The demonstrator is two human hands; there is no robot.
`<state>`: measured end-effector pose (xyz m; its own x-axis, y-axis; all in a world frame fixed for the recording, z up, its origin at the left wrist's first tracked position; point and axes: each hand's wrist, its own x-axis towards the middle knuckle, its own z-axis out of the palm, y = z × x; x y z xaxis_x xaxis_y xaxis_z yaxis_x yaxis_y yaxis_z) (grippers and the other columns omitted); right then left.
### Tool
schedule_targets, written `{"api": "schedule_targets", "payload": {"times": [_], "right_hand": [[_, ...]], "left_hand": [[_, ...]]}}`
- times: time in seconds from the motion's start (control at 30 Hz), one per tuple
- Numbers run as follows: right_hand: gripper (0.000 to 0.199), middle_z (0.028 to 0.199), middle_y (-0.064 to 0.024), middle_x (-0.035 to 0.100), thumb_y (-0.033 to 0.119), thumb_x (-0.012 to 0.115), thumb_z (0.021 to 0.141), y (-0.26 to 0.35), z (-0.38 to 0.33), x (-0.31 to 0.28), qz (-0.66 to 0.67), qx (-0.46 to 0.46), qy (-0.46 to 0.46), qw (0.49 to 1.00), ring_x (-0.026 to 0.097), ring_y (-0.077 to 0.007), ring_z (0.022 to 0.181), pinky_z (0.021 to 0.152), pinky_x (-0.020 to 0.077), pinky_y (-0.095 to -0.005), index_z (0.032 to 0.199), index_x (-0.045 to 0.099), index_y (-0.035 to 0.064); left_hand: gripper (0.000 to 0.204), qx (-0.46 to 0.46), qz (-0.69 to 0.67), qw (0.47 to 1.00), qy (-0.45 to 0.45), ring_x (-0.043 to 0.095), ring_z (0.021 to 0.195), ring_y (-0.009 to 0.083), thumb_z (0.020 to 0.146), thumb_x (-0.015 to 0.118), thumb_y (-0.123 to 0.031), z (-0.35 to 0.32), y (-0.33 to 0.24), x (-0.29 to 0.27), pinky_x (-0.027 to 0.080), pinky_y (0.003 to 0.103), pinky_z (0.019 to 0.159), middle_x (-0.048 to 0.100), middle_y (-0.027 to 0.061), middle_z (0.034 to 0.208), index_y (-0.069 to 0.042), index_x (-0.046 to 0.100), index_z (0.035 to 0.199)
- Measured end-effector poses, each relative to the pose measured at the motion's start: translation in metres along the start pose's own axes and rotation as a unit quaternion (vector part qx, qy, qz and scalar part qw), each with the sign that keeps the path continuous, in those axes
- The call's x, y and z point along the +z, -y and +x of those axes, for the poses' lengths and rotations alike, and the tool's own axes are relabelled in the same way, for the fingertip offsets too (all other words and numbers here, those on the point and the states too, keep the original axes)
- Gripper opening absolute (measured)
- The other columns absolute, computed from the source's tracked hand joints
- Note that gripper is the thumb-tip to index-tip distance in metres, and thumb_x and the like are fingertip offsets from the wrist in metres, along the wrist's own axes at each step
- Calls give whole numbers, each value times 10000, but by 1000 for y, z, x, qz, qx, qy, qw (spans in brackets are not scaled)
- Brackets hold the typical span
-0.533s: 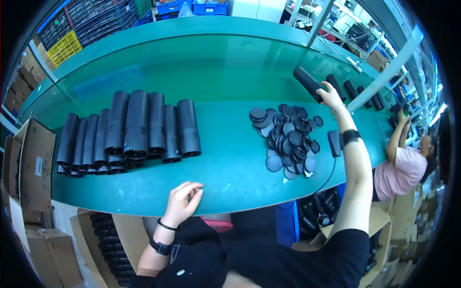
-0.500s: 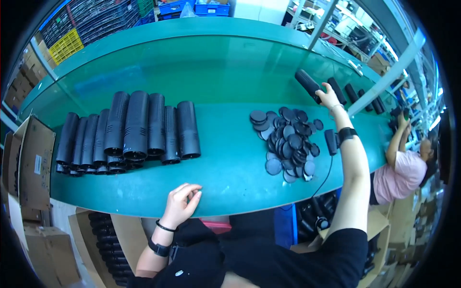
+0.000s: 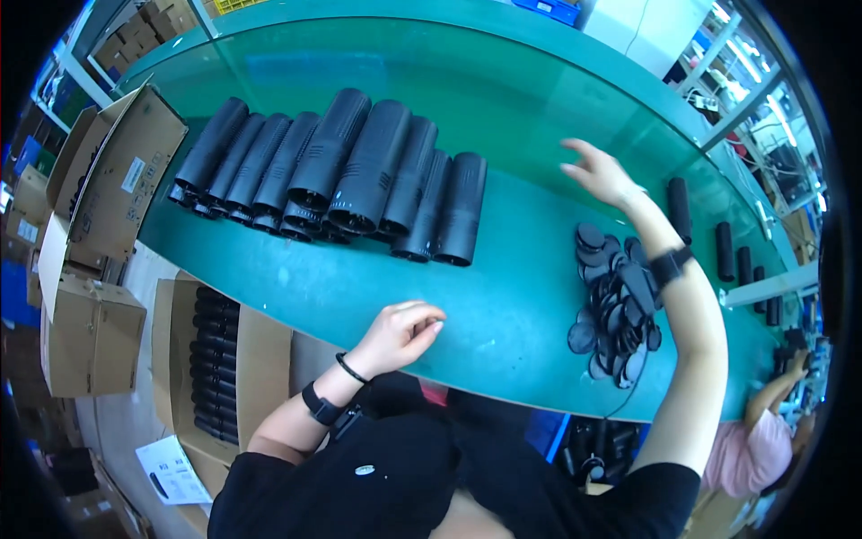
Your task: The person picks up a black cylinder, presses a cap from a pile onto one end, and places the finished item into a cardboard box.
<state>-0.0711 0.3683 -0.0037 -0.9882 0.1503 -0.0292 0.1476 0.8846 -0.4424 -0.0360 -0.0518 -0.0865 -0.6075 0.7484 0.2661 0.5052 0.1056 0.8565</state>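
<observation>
Over the far right part of the green bench, my right hand [image 3: 602, 175] is held out with its fingers apart and nothing in them. Its forearm wears a black strap; a small dark box [image 3: 638, 286] on a cable hangs beside it, over a pile of thin black discs [image 3: 613, 305]. My left hand [image 3: 404, 337] rests at the bench's near edge, fingers loosely curled together and holding nothing visible. Beyond it, black perforated cylinders [image 3: 371, 166] lie stacked in a row. Right of my right hand, a black cylinder [image 3: 680, 209] lies apart, nearest my forearm.
Several more black cylinders [image 3: 725, 251] lie along the right side, near a metal post [image 3: 770, 286]. An opened cardboard box [image 3: 117, 193] stands at the left; another box [image 3: 265, 359] below holds stacked black cylinders. A co-worker in pink [image 3: 750, 454] is at the far right.
The black cylinder in my right hand has been let go and now lies at the right. That hand has drawn back leftward from the cylinders. The view has turned rightward; my left hand stays near the edge.
</observation>
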Motion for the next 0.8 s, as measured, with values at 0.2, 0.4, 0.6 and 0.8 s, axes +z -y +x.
{"api": "schedule_targets", "payload": {"times": [0.2, 0.4, 0.6, 0.8], "right_hand": [[581, 882, -120, 616, 460, 559, 966, 88, 45, 59, 229, 141, 164, 949, 659, -176, 649, 584, 579, -300, 1422, 391, 141], [347, 905, -55, 590, 300, 737, 881, 102, -3, 53, 277, -12, 44, 960, 632, -138, 759, 682, 555, -287, 1009, 569, 24], [385, 1039, -131, 548, 181, 861, 673, 184, -131, 48, 44, -250, -134, 958, 592, -269, 931, 733, 515, -334, 874, 565, 41], [581, 1181, -153, 541, 160, 836, 714, 179, -166, 43, 139, -218, -137, 956, 611, -253, 955, 770, 527, -327, 1222, 580, 43]], "left_hand": [[122, -2, -25, 1000, -7, 550, 576, 128, 864, 659, -53, 0, 0, 5, 418, 243, 503, 618, 76, 761, -17, 684, 978], [232, -39, -143, 988, -51, 608, 769, 147, 866, 644, -26, -6, -3, 2, 487, 254, 579, 616, 106, 1029, -25, 657, 1098], [924, 123, 83, 968, -204, 475, 1210, 362, 693, 805, -140, 34, -45, 11, 426, 424, 1008, 446, 182, 1317, -28, 309, 1465], [751, 88, -118, 978, -150, 577, 1137, 295, 713, 774, -57, 60, -43, 13, 462, 376, 966, 576, 161, 1190, -43, 381, 1353]]}}
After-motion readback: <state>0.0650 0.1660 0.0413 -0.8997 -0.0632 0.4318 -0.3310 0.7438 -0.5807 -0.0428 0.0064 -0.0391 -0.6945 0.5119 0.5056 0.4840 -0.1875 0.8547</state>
